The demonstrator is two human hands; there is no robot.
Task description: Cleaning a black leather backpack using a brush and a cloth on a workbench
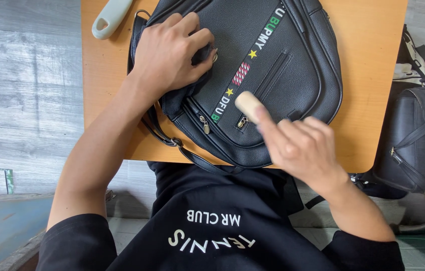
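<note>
Pinching with my left hand (170,52), I am gripping a fold of the black bag (273,75) near its upper left edge, fingers curled shut on the leather and pressing it down. My right hand (300,145) is closing its grip around a small tool with a rounded, pale wooden end (248,104); that end is sticking out past my fingers and hovering over, or perhaps touching, the front of the bag beside the slanted zip pocket, I cannot tell which. This hand is blurred.

The bag is lying flat on the orange table (368,60), its front facing up, with a striped band running diagonally across it and two zip pulls (205,125) near the lower edge. Its strap (172,140) is hanging over the near edge of the table towards my black shirt. A pale grey handle (109,17) is lying on the table at the upper left, just beside the bag. Another black bag (418,140) is sitting on the floor to my right.
</note>
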